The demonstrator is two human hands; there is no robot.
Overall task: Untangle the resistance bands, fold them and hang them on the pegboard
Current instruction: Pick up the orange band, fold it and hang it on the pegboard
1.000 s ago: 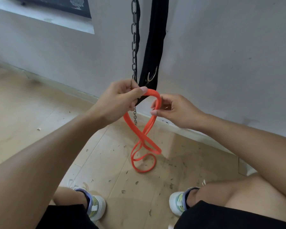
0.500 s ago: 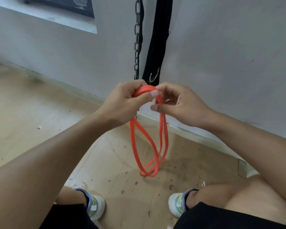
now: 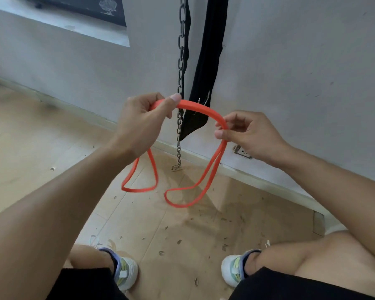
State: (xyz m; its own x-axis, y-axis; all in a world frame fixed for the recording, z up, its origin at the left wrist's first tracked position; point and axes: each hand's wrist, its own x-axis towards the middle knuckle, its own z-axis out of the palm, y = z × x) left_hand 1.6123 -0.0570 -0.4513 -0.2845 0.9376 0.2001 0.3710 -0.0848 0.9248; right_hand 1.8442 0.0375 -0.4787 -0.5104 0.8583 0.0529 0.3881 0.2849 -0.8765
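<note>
Crouching over the pale wooden floor point(image 3: 52, 135), with our white sneakers point(image 3: 126, 271) planted on its near part among scattered bits of debris, we hold the flat orange rubber resistance band point(image 3: 195, 106) up between both hands. Our left hand point(image 3: 139, 122) grips one end of the raised span, fingers curled round it and thumb laid along the top. Our right hand point(image 3: 253, 135) pinches the other end between thumb and fingertips. Two loops hang free below, apart, likely so we can fold them evenly. Beyond hang a dark steel chain point(image 3: 180, 68) and a black fabric strap point(image 3: 206, 68) against the grey wall point(image 3: 301, 61). No pegboard shows.
</note>
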